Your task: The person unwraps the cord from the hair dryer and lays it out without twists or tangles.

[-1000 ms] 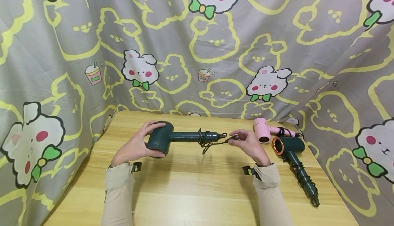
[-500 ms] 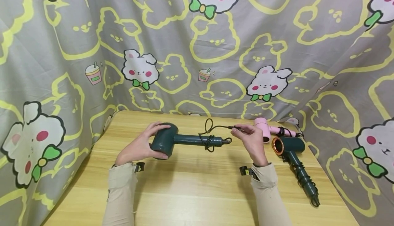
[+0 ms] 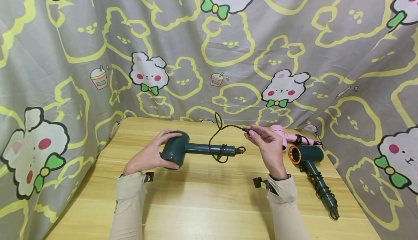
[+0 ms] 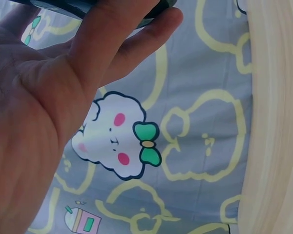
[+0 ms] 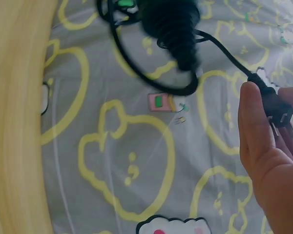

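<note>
A dark green hair dryer (image 3: pixel 175 150) is held by its barrel in my left hand (image 3: pixel 148 154), thumb at the near end and fingers over the far end. Its handle points right, with the black cord (image 3: pixel 214 138) looped round the handle's end. My right hand (image 3: pixel 268 147) pinches the plug (image 5: pixel 275 108) between thumb and fingers, its metal prongs showing in the right wrist view. From the plug the cord arches up and back to the handle, with a small loop at its top. In the left wrist view the left hand (image 4: pixel 49 83) covers most of the dryer.
At the table's back right lies a pink hair dryer (image 3: pixel 279 134), partly behind my right hand. Beside it is another dark green hair dryer (image 3: pixel 311 154) with a copper-coloured ring, its cord wound round the handle. A patterned curtain (image 3: pixel 183 44) hangs along the table's back and sides.
My right hand has moved the plug up and away from the handle, unwinding part of the cord into a longer free length. The held dryer has shifted slightly right.
</note>
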{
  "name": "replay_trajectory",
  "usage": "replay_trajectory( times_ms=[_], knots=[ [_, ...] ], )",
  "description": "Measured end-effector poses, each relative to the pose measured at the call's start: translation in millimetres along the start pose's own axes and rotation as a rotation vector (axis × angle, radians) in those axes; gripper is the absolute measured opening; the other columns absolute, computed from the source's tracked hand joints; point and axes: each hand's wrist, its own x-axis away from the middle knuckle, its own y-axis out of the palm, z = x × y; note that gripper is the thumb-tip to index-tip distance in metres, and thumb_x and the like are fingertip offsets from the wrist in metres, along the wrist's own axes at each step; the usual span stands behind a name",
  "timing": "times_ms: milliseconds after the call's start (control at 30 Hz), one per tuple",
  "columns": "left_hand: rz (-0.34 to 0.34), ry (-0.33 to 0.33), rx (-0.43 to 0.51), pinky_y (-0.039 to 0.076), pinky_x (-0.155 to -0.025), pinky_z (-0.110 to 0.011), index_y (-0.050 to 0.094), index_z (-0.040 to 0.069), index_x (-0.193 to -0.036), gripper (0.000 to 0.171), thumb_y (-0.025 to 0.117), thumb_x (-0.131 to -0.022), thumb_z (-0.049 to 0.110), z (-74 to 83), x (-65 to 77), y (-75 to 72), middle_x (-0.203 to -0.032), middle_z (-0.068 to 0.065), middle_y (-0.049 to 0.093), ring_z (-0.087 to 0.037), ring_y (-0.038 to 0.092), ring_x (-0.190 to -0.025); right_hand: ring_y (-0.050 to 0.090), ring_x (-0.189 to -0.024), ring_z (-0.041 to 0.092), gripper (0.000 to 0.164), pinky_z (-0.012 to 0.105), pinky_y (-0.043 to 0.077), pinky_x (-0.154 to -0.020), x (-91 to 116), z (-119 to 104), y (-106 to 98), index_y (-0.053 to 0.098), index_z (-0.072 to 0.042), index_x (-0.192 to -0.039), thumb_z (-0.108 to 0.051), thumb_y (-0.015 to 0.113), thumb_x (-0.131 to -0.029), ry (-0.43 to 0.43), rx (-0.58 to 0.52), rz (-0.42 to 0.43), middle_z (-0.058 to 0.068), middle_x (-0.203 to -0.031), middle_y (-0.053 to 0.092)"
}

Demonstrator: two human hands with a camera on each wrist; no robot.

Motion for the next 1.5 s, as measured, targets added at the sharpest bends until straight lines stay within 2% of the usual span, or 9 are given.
replay_trajectory(
  times_ms=[167,500,700,800,967,1067,1233,1367,1500],
  knots=[
    [-0.004,-0.003,0.004,0.051,-0.097,-0.055,0.048,0.042,-0.149,0.1,0.099,-0.063,0.045,0.2,-0.1,0.0,-0.161,-0.004,0.032,-0.039,0.049,-0.134,0.078,-0.099,0.016,0.033,0.035,0.059,-0.091,5,-13,4,0.062,0.015,-0.127,0.006,0.067,-0.095,-0.029,-0.018,-0.069,0.004,-0.113,0.079],
    [0.007,-0.016,-0.007,0.051,-0.097,-0.057,0.047,0.044,-0.149,0.1,0.098,-0.063,0.048,-0.9,0.5,-2.7,-0.163,-0.006,0.029,-0.042,0.047,-0.137,0.075,-0.108,0.018,0.024,0.03,0.059,-0.093,12,-33,9,0.067,0.019,-0.114,0.015,0.068,-0.09,-0.145,0.058,-0.171,0.007,-0.119,0.077],
    [0.016,-0.023,-0.02,0.051,-0.097,-0.058,0.047,0.044,-0.149,0.1,0.098,-0.063,0.049,-2.6,0.8,-4.3,-0.165,-0.007,0.028,-0.043,0.046,-0.138,0.074,-0.111,0.021,0.027,0.025,0.06,-0.087,15,-38,7,0.071,0.008,-0.108,0.023,0.066,-0.086,-0.21,0.014,-0.272,0.009,-0.115,0.078],
    [0.022,-0.023,-0.018,0.05,-0.098,-0.059,0.047,0.044,-0.149,0.1,0.098,-0.063,0.049,-3.2,1.5,-4.9,-0.165,-0.007,0.028,-0.043,0.045,-0.138,0.074,-0.11,0.017,0.03,0.024,0.06,-0.083,17,-41,6,0.072,0.005,-0.113,0.02,0.067,-0.087,-0.173,0.011,-0.33,0.006,-0.117,0.077],
    [0.032,-0.026,-0.009,0.05,-0.098,-0.058,0.047,0.043,-0.15,0.1,0.098,-0.064,0.048,-4.7,3.0,-6.2,-0.164,-0.006,0.028,-0.042,0.045,-0.138,0.077,-0.095,0.013,0.033,0.032,0.062,-0.08,18,-43,2,0.063,0.015,-0.124,0.014,0.067,-0.091,-0.042,0.058,-0.453,0.002,-0.119,0.076],
    [0.04,-0.03,-0.008,0.049,-0.099,-0.06,0.047,0.043,-0.149,0.099,0.098,-0.064,0.047,-5.5,3.7,-7.2,-0.165,-0.007,0.027,-0.041,0.044,-0.139,0.078,-0.09,0.015,0.033,0.038,0.063,-0.081,17,-42,-2,0.062,0.015,-0.125,0.012,0.067,-0.092,0.045,0.073,-0.534,0.003,-0.121,0.075],
    [0.054,-0.034,-0.007,0.048,-0.1,-0.059,0.048,0.043,-0.149,0.099,0.099,-0.064,0.046,-7.2,4.3,-8.3,-0.164,-0.007,0.028,-0.04,0.044,-0.14,0.077,-0.098,0.017,0.025,0.04,0.063,-0.085,15,-38,-8,0.068,0.01,-0.118,0.01,0.068,-0.092,0.123,0.081,-0.634,0.008,-0.121,0.072],
    [0.066,-0.034,-0.011,0.048,-0.099,-0.057,0.048,0.043,-0.149,0.099,0.099,-0.064,0.046,-6.8,5.3,-9.3,-0.163,-0.004,0.03,-0.038,0.044,-0.139,0.076,-0.094,0.016,0.017,0.038,0.063,-0.082,12,-33,-10,0.071,0.004,-0.113,0.001,0.068,-0.097,0.154,0.173,-0.638,0.006,-0.115,0.075],
    [0.074,-0.034,-0.002,0.047,-0.1,-0.058,0.048,0.043,-0.149,0.098,0.098,-0.065,0.045,-6.2,6.7,-10.2,-0.163,-0.003,0.03,-0.038,0.043,-0.14,0.077,-0.088,0.017,0.022,0.038,0.063,-0.08,9,-29,-14,0.069,0.004,-0.12,-0.005,0.066,-0.1,0.215,0.233,-0.61,0.009,-0.112,0.076]
  ],
)
